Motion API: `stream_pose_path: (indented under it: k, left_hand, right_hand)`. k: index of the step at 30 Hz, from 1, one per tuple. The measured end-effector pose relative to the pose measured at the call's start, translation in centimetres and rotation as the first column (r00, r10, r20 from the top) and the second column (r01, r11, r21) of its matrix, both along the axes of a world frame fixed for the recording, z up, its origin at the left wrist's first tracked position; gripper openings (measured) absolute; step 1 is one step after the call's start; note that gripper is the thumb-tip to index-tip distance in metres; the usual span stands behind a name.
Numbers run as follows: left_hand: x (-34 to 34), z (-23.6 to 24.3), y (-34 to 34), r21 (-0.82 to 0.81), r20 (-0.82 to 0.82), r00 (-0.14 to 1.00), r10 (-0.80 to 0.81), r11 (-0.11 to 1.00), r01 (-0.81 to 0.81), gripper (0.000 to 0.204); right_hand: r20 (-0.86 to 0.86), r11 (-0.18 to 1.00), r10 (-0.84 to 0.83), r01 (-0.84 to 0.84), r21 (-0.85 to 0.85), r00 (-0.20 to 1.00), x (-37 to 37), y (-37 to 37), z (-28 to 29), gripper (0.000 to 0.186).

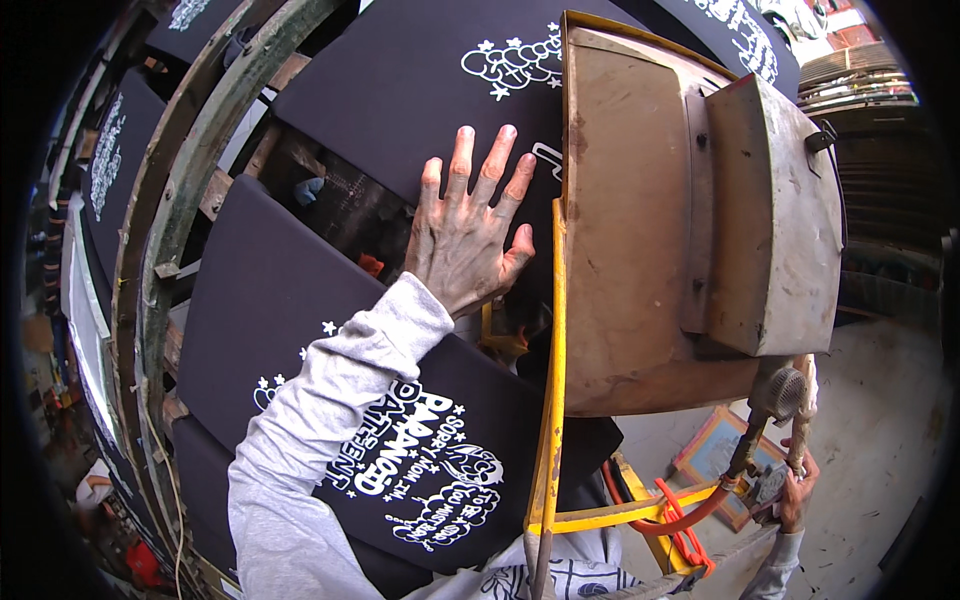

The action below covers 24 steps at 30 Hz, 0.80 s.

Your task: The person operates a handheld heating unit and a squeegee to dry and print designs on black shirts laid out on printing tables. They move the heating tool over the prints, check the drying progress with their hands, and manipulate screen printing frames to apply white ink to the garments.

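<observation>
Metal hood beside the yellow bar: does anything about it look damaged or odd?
The metal hood looks worn: brownish stains and scuffs mark its broad face. Also makeshift-looking is the bright orange cord looped around the yellow frame near its lower end.

Yellow-framed brown metal hood (635, 240), partly hiding flat black fabric (390, 100), white-printed.

Your left forearm (330, 400), sleeved in light grey, reaches diagonally forward from the lower left. Your left hand (460, 235) is back upward, fingers (487, 165) spread and pointing forward, thumb (520, 245) angled right. Your right hand (797, 495) sits low at far right, partly hidden; its finger closure is unclear.
</observation>
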<state>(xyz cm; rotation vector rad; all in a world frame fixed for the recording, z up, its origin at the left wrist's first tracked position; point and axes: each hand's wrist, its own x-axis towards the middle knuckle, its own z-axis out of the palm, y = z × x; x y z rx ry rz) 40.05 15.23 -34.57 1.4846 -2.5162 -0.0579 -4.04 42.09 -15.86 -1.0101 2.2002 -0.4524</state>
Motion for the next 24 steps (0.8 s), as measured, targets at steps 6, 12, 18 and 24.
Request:
stream_pose_path:
  k: [6,12,18,24]
  left_hand:
    - [1.1,7.0,1.7,-0.072,-0.221,0.962,0.163,0.981,-0.182,0.067]
    - [-1.0,16.9,17.4,0.612,-0.647,0.605,0.464,0.789,0.049,0.074]
    - [-6.4,19.2,26.8,0.914,-0.338,0.027,0.941,0.321,0.249,0.058]
    - [-6.9,18.9,29.5,0.919,-0.24,-0.207,0.948,0.291,0.265,0.029]
  right_hand:
    - [0.056,0.998,-0.063,0.062,0.03,0.996,-0.4,0.9,0.2,0.032]
    - [0.011,1.0,-0.007,0.007,-0.017,1.0,-0.9,1.7,0.7,0.027]
    - [0.075,0.999,0.003,0.001,-0.051,0.997,-1.3,1.8,0.8,0.022]
    - [0.118,0.999,0.022,-0.016,-0.05,0.993,-1.6,1.6,2.1,0.022]
